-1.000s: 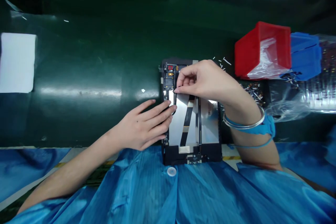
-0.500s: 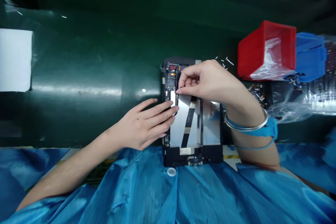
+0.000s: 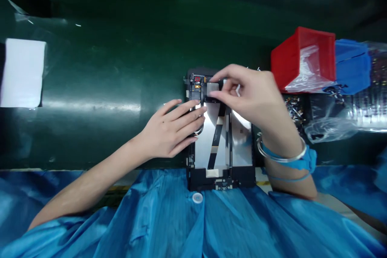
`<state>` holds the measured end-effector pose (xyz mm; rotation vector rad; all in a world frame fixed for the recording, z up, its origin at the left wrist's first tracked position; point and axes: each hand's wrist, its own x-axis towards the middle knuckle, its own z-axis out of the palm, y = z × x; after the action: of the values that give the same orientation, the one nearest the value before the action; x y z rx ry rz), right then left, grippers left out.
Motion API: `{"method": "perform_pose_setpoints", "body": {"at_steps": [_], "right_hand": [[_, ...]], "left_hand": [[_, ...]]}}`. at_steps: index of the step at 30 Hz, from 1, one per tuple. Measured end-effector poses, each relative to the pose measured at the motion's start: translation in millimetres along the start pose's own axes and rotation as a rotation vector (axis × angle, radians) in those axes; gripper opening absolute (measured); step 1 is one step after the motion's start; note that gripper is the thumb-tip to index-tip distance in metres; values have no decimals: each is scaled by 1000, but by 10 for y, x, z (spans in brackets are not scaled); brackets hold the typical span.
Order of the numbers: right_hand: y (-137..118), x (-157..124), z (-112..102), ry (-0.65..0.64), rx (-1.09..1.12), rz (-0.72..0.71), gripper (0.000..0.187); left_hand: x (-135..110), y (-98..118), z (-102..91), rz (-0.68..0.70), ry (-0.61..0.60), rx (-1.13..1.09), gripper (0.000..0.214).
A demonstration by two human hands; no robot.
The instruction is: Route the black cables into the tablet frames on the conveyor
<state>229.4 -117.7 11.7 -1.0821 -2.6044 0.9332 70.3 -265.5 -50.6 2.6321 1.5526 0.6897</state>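
An opened tablet (image 3: 238,149) lies in front of me with its silver inner plates and a circuit board at the upper left showing. A black ribbon cable (image 3: 216,137) slants across the plates. My left hand (image 3: 177,129) reaches over the tablet's left edge, fingers stretched out near a thin black cable (image 3: 202,129). Over the upper part is my right hand (image 3: 242,88), its thumb and index finger apart around a small grey square piece (image 3: 213,88). Part of the tablet's upper right is hidden by this hand.
To the right stand a red bin (image 3: 286,60) with clear plastic bags and a blue bin (image 3: 352,68). Small metallic parts (image 3: 294,109) and a plastic bag (image 3: 329,129) lie below them. A white sheet (image 3: 22,72) is at the far left of the green table (image 3: 121,60).
My right thumb and index finger have spread from a pinch, and that hand has moved slightly right. The grey square piece now shows between them. My left hand has shifted slightly up.
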Motion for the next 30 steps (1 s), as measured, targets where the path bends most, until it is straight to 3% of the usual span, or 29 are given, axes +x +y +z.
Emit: {"method": "perform_pose_setpoints", "body": {"at_steps": [2,6,9,14,17,20,23,25,27,30], "right_hand": [[56,-247,-83,149,27,44,11],[264,-835,-115,288,-42,193,18],[409,-1167,31,259,-135,327,35],[403,-1382,217,203,-4,392,49],[341,-1305,159,267,237,411,45],[337,-1021,67,339,588,354,45],[395,-617,38,443,862,254,46],[465,-392,73,577,926,212,43],[558,-262,138,700,919,209,38],[708,-228,228,724,851,246,34]], "left_hand": [[40,3,-1,-47,34,-40,37],[-55,168,-30,-270,214,-310,38],[-243,446,15,-542,332,-325,40],[-408,927,77,-655,228,-416,52],[-342,976,-51,-796,284,-683,57],[-140,705,-207,-1044,409,-1174,61],[249,116,-267,-1099,531,-1461,68],[613,-373,-233,-1046,582,-1452,63],[1023,-844,-149,-1069,549,-1322,62],[1584,-1368,-11,-1122,490,-1177,58]]}}
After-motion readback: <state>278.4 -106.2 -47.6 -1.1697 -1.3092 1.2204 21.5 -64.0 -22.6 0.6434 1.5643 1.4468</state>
